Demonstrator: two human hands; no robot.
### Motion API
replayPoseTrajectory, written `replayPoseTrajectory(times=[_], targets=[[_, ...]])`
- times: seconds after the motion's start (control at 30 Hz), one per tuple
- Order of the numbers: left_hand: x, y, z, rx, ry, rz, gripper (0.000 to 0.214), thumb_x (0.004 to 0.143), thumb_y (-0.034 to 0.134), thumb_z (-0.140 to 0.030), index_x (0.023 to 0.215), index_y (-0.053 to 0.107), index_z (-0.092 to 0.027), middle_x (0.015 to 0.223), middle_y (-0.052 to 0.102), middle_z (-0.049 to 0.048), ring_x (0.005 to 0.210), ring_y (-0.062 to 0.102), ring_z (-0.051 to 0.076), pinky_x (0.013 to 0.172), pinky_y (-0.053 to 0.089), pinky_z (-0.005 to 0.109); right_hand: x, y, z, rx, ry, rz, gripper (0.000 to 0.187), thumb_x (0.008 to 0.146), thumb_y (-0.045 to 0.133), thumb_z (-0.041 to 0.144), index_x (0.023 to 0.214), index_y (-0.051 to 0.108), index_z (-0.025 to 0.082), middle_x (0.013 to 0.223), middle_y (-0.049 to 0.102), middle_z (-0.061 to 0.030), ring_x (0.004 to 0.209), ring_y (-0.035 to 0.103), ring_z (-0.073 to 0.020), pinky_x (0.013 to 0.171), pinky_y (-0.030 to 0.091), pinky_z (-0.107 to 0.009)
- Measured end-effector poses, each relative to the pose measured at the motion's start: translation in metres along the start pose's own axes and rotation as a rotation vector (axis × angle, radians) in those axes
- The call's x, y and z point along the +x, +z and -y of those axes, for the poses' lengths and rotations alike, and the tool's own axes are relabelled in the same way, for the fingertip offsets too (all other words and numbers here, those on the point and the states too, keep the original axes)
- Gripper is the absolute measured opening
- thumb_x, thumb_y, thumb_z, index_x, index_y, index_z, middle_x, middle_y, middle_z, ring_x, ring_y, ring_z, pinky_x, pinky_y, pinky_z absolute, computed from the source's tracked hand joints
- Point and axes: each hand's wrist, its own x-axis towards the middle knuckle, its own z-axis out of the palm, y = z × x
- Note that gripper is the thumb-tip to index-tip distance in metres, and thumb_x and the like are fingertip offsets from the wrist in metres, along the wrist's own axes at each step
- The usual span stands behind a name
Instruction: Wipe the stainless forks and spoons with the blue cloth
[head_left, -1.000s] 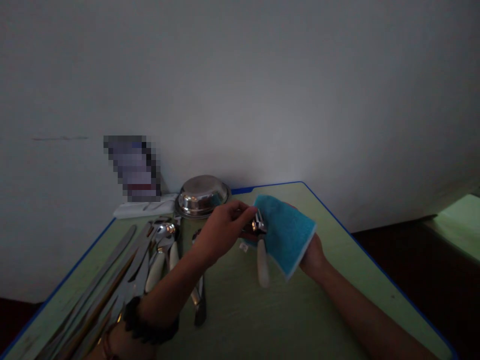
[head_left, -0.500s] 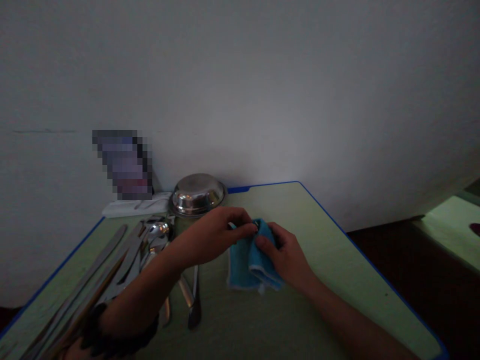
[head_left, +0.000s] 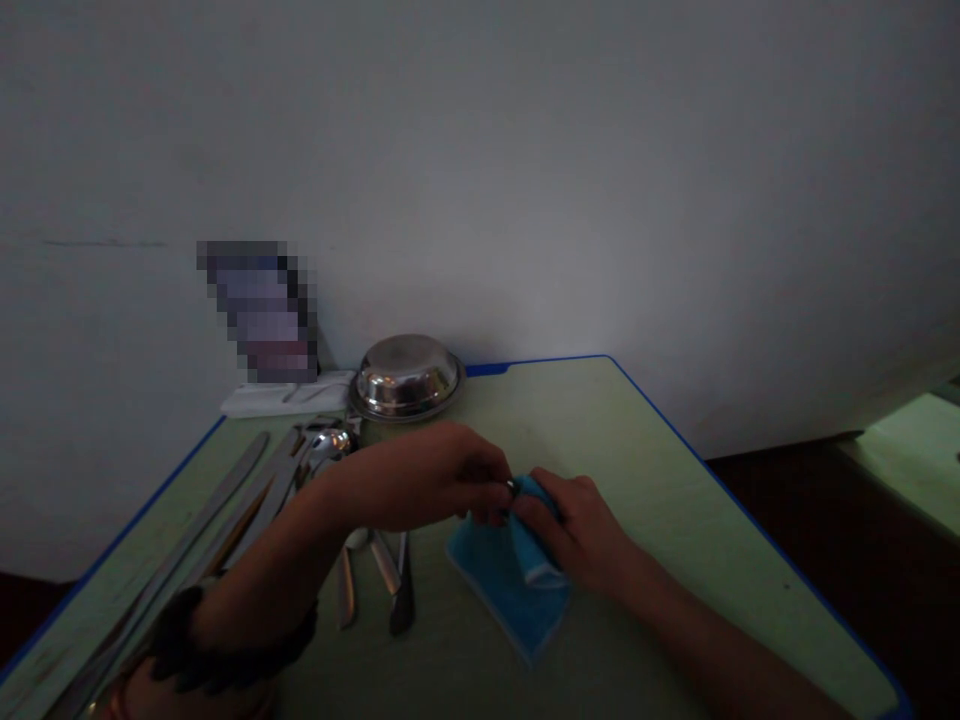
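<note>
A blue cloth (head_left: 510, 590) with a pale edge hangs folded over the table. My right hand (head_left: 577, 520) is closed around its upper part, thumb pressing on the fold. My left hand (head_left: 442, 485) pinches a small shiny metal piece (head_left: 513, 487) that shows at the cloth's top edge; the rest is covered by cloth and fingers, so its kind cannot be made out. Under my left forearm lie several pieces of metal cutlery, among them a spoon (head_left: 330, 442) and a dark-ended handle (head_left: 403, 605). The forearm hides part of this pile.
An upturned shiny metal bowl (head_left: 409, 378) sits at the back edge by the wall. Left of it, a blurred-out panel (head_left: 262, 315) leans above a folded white cloth (head_left: 255, 396). Long flat utensils (head_left: 217, 500) lie along the left side of the blue-edged table (head_left: 720, 600).
The blue cloth has turned and now hangs lower, one corner pointing toward me. Both hands sit slightly lower against the table, still together at the cloth. The view has shifted a little.
</note>
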Motion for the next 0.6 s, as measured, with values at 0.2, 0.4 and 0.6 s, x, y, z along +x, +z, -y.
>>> replayPoseTrajectory(times=[0.2, 0.4, 0.6], targets=[[0.0, -0.002, 0.005, 0.145, 0.009, -0.068, 0.02, 0.081, 0.051, -0.032, 0.082, 0.066, -0.019, 0.074, 0.067, 0.0008, 0.067, 0.059, 0.013, 0.059, 0.039, 0.02, -0.002, -0.009, 0.002, 0.071, -0.025, 0.132, 0.026, 0.09, 0.033, 0.039, 0.077, 0.044, 0.019, 0.059, 0.042, 0.0046, 0.051, 0.043, -0.0081, 0.05, 0.03, -0.021], [0.002, 0.002, 0.007, 0.246, -0.039, -0.152, 0.026, 0.081, 0.049, -0.036, 0.08, 0.067, -0.017, 0.07, 0.066, 0.0023, 0.061, 0.057, 0.014, 0.054, 0.035, 0.022, 0.002, -0.016, 0.0, -0.037, 0.006, 0.143, 0.024, 0.079, 0.054, 0.042, 0.084, 0.052, 0.019, 0.064, 0.048, 0.0034, 0.056, 0.044, -0.0097, 0.051, 0.031, -0.022], [0.002, 0.011, -0.001, 0.327, 0.011, -0.131, 0.023, 0.082, 0.047, -0.03, 0.079, 0.066, -0.018, 0.068, 0.065, 0.002, 0.06, 0.056, 0.013, 0.056, 0.036, 0.023, 0.001, -0.015, 0.003, 0.036, 0.051, 0.18, 0.026, 0.076, 0.056, 0.043, 0.074, 0.054, 0.017, 0.054, 0.045, 0.0056, 0.049, 0.043, -0.0073, 0.046, 0.03, -0.019]])
